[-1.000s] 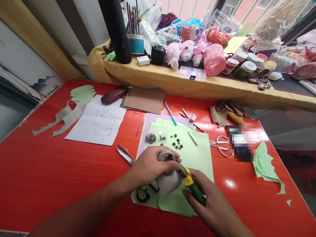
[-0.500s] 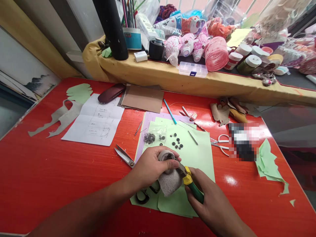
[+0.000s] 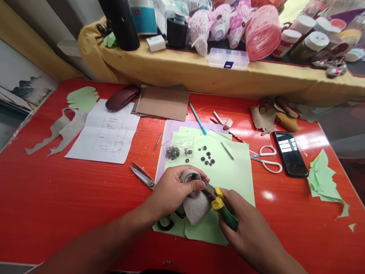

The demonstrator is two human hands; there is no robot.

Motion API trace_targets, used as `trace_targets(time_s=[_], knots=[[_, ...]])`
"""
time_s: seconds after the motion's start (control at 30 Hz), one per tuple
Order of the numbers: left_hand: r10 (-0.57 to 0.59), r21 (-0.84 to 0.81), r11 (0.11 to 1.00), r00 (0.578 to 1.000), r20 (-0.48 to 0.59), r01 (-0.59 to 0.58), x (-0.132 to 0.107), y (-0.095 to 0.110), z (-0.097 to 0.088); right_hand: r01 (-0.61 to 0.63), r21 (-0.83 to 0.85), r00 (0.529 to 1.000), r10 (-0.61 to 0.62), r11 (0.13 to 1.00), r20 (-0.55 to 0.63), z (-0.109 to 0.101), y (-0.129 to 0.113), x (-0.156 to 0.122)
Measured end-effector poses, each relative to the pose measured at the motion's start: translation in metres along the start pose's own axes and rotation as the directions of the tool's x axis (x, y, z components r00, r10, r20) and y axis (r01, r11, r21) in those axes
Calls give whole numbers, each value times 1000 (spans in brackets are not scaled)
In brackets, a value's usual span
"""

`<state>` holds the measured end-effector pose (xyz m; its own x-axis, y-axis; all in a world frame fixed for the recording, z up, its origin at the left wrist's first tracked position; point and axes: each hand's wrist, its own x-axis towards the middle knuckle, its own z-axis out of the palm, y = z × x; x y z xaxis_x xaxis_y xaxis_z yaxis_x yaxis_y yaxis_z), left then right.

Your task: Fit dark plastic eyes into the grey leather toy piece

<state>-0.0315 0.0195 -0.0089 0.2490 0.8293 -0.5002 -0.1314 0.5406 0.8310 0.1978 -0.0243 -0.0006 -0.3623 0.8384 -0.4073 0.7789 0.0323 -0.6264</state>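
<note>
My left hand (image 3: 171, 190) is closed round a folded piece of grey felt (image 3: 196, 205), held just above the green paper sheets (image 3: 234, 171). My right hand (image 3: 248, 232) grips the green and yellow handles of a pair of pliers (image 3: 221, 207), whose jaws press into the top of the felt by my left thumb. Small dark snap buttons (image 3: 207, 156) lie loose on the green paper beyond my hands, next to a clear bag of metal fasteners (image 3: 178, 150).
Black-handled scissors (image 3: 145, 178) lie left of my hands, white scissors (image 3: 266, 160) and a phone (image 3: 289, 153) to the right. A white pattern sheet (image 3: 105, 133), grey felt cutouts (image 3: 61, 129), brown card (image 3: 162, 102) and a blue pen (image 3: 198, 118) sit further back. A cluttered yellow-covered ledge (image 3: 182, 72) borders the red table (image 3: 57, 190).
The view has tilted down and closer. My hands keep the same grip on the felt and pliers, with the pliers still at the felt's top.
</note>
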Motion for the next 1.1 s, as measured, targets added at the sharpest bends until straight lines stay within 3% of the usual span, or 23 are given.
trace_targets(time_s=[0.37, 0.47, 0.57, 0.63, 0.73, 0.87, 1.0, 1.1], knots=[[-1, -62, 998, 1000, 18, 2, 5, -7, -2, 19, -32, 998, -21, 999, -67, 4, -1, 0], [-9, 4, 1000, 994, 105, 9, 5, 0, -9, 27, 14, 996, -26, 1000, -86, 2, -2, -2], [48, 96, 993, 981, 190, -67, -2, 9, -20, 58, 77, 994, -51, 995, -92, -1, -1, -5], [47, 180, 980, 979, 197, -83, -8, 13, -27, 78, 124, 994, -68, 989, -82, -2, 0, -8], [27, 309, 948, 986, 162, -77, -16, 16, -29, 105, 199, 994, -98, 974, -43, -7, -4, -12], [129, 454, 879, 989, 67, -145, -20, 17, -21, 102, 271, 993, -112, 957, 25, -16, -14, -18], [211, 580, 795, 977, 8, -177, -22, 18, -15, 54, 205, 996, -69, 977, 63, -18, -16, -22], [282, 608, 775, 955, -88, -173, -21, 23, -23, 56, 127, 998, -60, 990, 28, -15, -8, -24]])
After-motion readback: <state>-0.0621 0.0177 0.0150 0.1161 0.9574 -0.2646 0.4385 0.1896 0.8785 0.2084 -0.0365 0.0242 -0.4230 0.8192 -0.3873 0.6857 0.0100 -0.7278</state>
